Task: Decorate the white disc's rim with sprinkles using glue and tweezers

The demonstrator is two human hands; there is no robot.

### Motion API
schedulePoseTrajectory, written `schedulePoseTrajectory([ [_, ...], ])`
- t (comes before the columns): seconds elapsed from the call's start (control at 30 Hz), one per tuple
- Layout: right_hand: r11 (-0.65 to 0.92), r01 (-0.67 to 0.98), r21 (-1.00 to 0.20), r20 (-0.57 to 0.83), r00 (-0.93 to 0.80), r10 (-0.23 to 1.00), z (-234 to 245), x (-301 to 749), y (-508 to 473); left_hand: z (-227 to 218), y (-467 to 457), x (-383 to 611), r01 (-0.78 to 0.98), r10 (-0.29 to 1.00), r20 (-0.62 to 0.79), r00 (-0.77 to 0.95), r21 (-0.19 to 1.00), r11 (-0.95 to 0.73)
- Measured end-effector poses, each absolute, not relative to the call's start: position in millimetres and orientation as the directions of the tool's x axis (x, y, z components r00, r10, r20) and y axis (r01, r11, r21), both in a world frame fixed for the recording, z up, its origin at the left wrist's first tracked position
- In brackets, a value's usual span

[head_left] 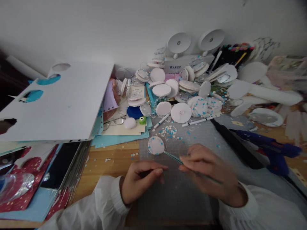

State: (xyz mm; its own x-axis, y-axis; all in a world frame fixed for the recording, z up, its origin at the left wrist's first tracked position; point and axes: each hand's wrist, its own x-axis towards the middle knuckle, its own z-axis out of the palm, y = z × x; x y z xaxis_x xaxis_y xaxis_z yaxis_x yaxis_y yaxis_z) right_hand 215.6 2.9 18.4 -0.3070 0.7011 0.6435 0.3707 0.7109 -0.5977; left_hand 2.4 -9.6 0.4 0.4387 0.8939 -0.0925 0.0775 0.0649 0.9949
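My right hand grips teal tweezers, their tips pointing left at the edge of a small white disc. Blue and white bits dot that disc's rim, and it lies flat on the grey mat. Whether the tips touch the rim or hold a bit, I cannot tell. Just below the disc, my left hand rests at the mat with nothing in it, index finger stretched out and thumb apart from it. Scattered blue and white confetti lies behind the disc.
Behind the confetti, white discs are heaped with two white pens. At right lie a blue glue gun and a long black tool. A large white board covers the left, near a green punch and eyeglasses.
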Motion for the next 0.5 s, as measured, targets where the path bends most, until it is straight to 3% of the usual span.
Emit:
schedulePoseTrajectory([
  [0.13, 0.844, 0.428, -0.324, 0.701, -0.491, 0.518, 22.1, 204.5, -9.8, -5.5, -13.7, 4.8, -0.035, 0.801, -0.261, 0.539, 0.943, 0.331],
  [0.27, 0.913, 0.407, 0.034, 0.667, -0.689, 0.282, 9.0, 194.1, -23.2, -9.7, -13.2, 6.5, -0.019, 0.803, -0.291, 0.519, 0.936, 0.352],
  [0.5, 0.811, 0.584, -0.040, 0.667, -0.589, 0.456, 9.6, 212.7, -41.8, -11.9, -8.6, 4.0, -0.025, 0.875, -0.259, 0.408, 0.955, 0.294],
])
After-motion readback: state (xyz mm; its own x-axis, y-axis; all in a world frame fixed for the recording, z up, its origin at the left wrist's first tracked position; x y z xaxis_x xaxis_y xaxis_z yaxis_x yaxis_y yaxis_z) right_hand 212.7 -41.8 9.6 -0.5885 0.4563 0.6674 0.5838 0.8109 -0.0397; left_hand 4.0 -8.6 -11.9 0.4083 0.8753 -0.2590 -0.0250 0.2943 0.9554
